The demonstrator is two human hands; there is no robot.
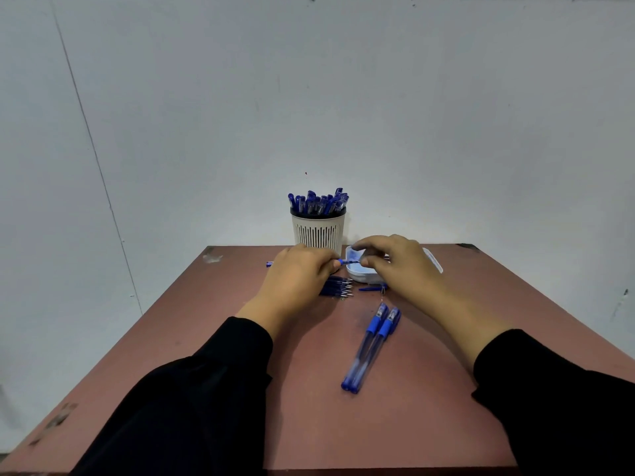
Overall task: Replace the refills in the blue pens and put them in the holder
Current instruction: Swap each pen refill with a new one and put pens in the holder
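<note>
Two hands meet over the far middle of the reddish-brown table (240, 338), and between them we see one blue pen (345, 261) held level, crosswise to us. Our left hand (299, 280) has its fingers curled round the pen's left part, with a short blue end (269, 264) poking out past the knuckles. Our right hand (398, 261) arches over from the other side, its thumb and forefinger pinching the pen's right part; we cannot tell exactly how the remaining fingers lie. Both wrists come out of black sleeves (206, 389).

Directly under the right hand sits a shallow white tray (360, 274) with a pale blue inside. Behind the left hand stands the slotted white holder (319, 231), dark-rimmed and packed with upright blue pens (318, 202). Below the left hand's fingers lies a bunch of dark blue refills (338, 287), tips pointing right. Just right of them rests a small blue pen part (372, 287). Nearer to us, two more capped blue pens (372, 345) lie side by side, touching, angled toward the tray.
</note>
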